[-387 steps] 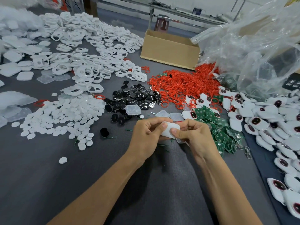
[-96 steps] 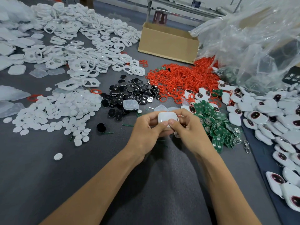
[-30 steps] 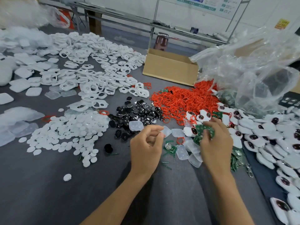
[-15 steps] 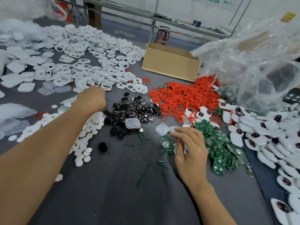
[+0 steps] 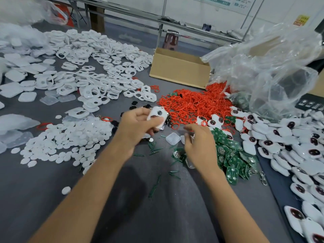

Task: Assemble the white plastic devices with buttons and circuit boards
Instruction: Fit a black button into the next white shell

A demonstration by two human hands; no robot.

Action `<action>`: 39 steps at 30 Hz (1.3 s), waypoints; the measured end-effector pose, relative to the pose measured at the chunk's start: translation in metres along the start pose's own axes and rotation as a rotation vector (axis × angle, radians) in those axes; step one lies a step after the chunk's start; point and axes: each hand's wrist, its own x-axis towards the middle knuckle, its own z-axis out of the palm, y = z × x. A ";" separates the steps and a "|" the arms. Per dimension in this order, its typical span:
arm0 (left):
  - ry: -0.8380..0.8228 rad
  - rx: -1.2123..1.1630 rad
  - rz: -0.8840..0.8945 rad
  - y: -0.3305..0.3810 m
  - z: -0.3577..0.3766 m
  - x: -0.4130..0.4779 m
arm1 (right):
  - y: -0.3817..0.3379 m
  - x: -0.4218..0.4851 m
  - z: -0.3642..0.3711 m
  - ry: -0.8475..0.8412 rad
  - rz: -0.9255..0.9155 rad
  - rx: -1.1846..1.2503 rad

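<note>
While left hand pinches white shell | right hand relaxed, holding nothing, blurred | black buttons mostly hidden

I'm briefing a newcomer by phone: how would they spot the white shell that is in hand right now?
Find the heap of red rings in the middle of the view. At its near-left edge, the left hand pinches one white shell, raised. It alone is lifted in fingers, a dark round hole showing; the rest lie in heaps.
</note>
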 end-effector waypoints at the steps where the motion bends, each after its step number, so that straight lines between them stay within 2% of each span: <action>1: -0.017 -0.118 -0.005 -0.005 0.007 -0.008 | -0.001 0.013 0.003 -0.081 0.015 -0.028; 5: -0.018 -0.349 -0.028 -0.022 0.020 -0.030 | -0.003 0.051 0.021 -0.358 0.064 -0.221; 7: -0.030 -0.398 -0.025 -0.028 0.022 -0.035 | -0.002 0.056 0.028 -0.381 0.063 -0.245; 10: -0.023 -0.423 0.032 -0.033 0.025 -0.040 | 0.004 0.055 0.029 -0.293 0.061 -0.188; 13: 0.010 -0.314 0.056 -0.036 0.030 -0.042 | 0.003 0.041 0.018 -0.156 0.164 0.130; 15: 0.047 -0.230 0.027 -0.039 0.033 -0.042 | 0.000 0.028 0.006 -0.127 0.200 0.356; 17: 0.057 -0.152 0.028 -0.042 0.035 -0.043 | -0.001 0.014 -0.004 -0.131 0.205 0.450; 23: 0.125 0.153 0.174 -0.047 0.043 -0.045 | -0.005 -0.015 -0.013 -0.026 0.060 0.376; 30: 0.144 0.266 0.269 -0.045 0.046 -0.048 | -0.013 -0.023 -0.014 0.066 -0.136 0.303; 36: 0.140 0.284 0.303 -0.046 0.049 -0.051 | -0.009 -0.028 -0.018 -0.007 0.010 0.373; 39: 0.106 0.240 0.278 -0.048 0.048 -0.051 | -0.007 -0.032 -0.021 0.030 0.026 0.414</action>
